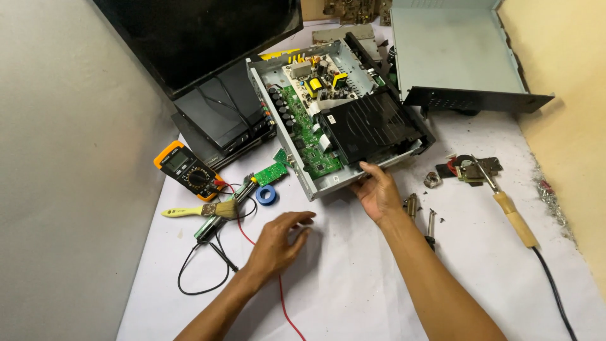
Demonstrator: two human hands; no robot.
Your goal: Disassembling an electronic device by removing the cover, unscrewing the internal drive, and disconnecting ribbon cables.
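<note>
Chassis (328,183) (lid off) gripped by right hand (377,189); left hand (278,243) released.

Dark flat screen (196,35) leaning top left, multimeter's small grey display (176,158) (orange-cased) below it

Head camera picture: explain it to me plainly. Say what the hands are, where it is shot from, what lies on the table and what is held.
This is one picture from a camera on a person's head, looking down at their two bare hands. No robot is involved.

The right hand grips the front edge of an opened player, tilted up off the white table; its green circuit board and black drive are exposed. The left hand hovers open over the table, holding nothing.

To the left lie a multimeter, a brush and blue tape. To the right lies a soldering iron. The player's metal cover sits behind.
</note>
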